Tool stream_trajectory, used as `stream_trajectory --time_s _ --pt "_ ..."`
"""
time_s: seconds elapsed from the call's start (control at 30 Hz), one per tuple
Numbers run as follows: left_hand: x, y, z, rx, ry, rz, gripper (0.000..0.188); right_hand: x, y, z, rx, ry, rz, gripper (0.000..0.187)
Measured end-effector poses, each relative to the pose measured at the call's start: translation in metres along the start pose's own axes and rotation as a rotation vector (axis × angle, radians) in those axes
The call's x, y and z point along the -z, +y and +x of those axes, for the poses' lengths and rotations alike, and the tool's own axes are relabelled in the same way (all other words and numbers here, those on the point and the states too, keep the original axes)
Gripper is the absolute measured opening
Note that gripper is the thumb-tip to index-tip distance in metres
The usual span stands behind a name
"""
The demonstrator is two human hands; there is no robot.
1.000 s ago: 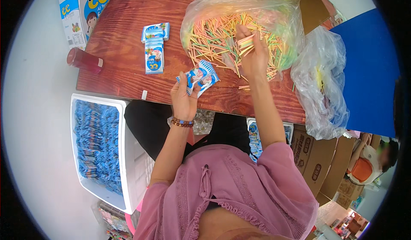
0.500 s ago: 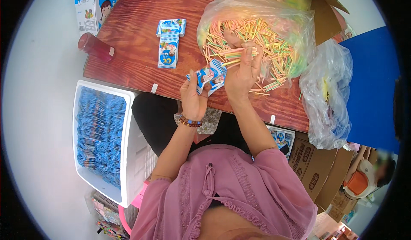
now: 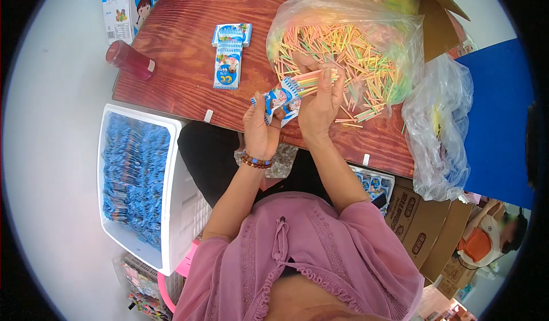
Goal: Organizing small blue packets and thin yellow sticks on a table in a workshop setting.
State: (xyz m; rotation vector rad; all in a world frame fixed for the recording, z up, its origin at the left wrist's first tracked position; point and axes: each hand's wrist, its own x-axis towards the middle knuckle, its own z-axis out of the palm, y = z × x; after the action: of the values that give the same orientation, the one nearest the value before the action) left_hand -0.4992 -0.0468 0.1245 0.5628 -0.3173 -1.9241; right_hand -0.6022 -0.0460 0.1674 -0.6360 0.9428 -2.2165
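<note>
My left hand (image 3: 264, 127) is closed on small blue-and-white packets (image 3: 279, 99) near the table's front edge. A bundle of thin pastel candy sticks (image 3: 317, 81) lies in my right hand (image 3: 320, 100), its fingers wrapped round them and the thumb on top. The left ends of the sticks meet the mouth of the upper packet; how far inside they reach is hidden. Just beyond my right hand, a clear plastic bag (image 3: 286, 16) lies open, with a heap of loose candy sticks (image 3: 372, 58) spilling onto the wooden table (image 3: 183, 46).
Several flat packets (image 3: 227, 69) lie stacked on the table, left of the bag. A reddish jar (image 3: 130, 60) lies at the left edge. A white bin (image 3: 167, 195) full of blue packets stands at left. Crumpled clear plastic (image 3: 437, 132) hangs at right beside a blue panel (image 3: 497, 121).
My right hand has brought the candy sticks left, so their ends now meet the packet's mouth instead of standing mostly apart from it. My left hand keeps hold of the packets.
</note>
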Motion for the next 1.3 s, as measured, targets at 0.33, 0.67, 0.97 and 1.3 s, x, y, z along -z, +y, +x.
stream_trajectory --time_s 0.33,0.67,0.97,1.3 --pt "0.006 -0.003 0.002 -0.018 0.063 0.005 0.026 0.004 0.006 -0.008 0.002 -0.103 -0.050 0.015" --pt "0.003 -0.005 0.000 -0.136 0.148 0.096 0.022 -0.001 0.005 -0.009 -0.017 -0.028 0.019 0.018" --pt "0.016 -0.011 0.003 -0.138 0.065 0.098 0.028 -0.003 0.006 -0.013 -0.067 0.079 0.168 0.025" --pt "0.008 -0.005 0.005 -0.177 0.098 0.076 0.023 0.002 0.007 -0.016 -0.108 -0.015 -0.149 0.015"
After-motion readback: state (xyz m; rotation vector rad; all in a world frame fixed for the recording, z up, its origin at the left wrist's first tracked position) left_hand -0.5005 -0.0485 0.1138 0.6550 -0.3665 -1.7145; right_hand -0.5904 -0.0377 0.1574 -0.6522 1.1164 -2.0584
